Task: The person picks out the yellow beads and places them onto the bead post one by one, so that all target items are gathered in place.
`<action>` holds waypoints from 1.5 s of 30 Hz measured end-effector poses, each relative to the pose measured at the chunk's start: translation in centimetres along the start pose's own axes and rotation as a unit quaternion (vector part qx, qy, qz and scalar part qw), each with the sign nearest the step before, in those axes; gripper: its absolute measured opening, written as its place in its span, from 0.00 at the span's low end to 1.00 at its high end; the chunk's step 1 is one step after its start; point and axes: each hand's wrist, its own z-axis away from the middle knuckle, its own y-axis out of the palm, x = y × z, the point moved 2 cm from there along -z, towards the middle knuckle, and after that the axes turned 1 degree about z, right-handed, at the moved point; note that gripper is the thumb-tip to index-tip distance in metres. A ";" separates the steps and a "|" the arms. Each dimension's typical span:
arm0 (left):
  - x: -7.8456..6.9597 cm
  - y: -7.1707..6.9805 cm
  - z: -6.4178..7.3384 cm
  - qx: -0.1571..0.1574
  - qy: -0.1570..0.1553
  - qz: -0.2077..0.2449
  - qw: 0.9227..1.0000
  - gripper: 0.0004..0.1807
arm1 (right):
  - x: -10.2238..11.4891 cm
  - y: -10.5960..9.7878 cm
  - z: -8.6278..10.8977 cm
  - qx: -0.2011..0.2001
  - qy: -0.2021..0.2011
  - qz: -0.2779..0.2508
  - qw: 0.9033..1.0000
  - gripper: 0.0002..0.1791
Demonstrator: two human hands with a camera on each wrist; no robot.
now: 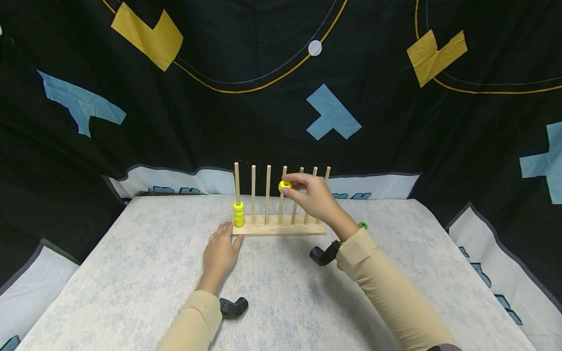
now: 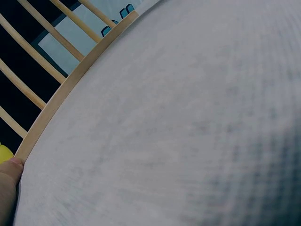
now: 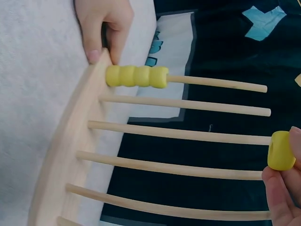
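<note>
A wooden peg rack (image 1: 281, 233) stands on the table, with several upright pegs in one row. Several yellow beads (image 3: 136, 76) are stacked at the bottom of its leftmost peg. My left hand (image 1: 221, 251) grips the left end of the base, thumb at the front and fingers round the end. Between thumb and fingertips, my right hand (image 1: 313, 195) pinches a loose yellow bead (image 3: 281, 151). That bead is held high, near the upper part of the middle pegs, with its hole showing. Bare pegs fill the row to the right of the stack.
A green bead (image 1: 362, 225) lies on the table right of the rack. Part of an orange bead (image 1: 339, 266) shows beside the right sleeve, which covers the rest. Black wrist cameras (image 1: 234, 307) are worn on both wrists. A dark curtain (image 1: 246, 126) hangs behind the table.
</note>
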 end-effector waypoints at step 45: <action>0.2 -0.1 0.0 0.001 0.003 -0.004 1.000 0.36 | 3.0 0.5 -6.5 0.022 0.043 0.013 0.999 0.23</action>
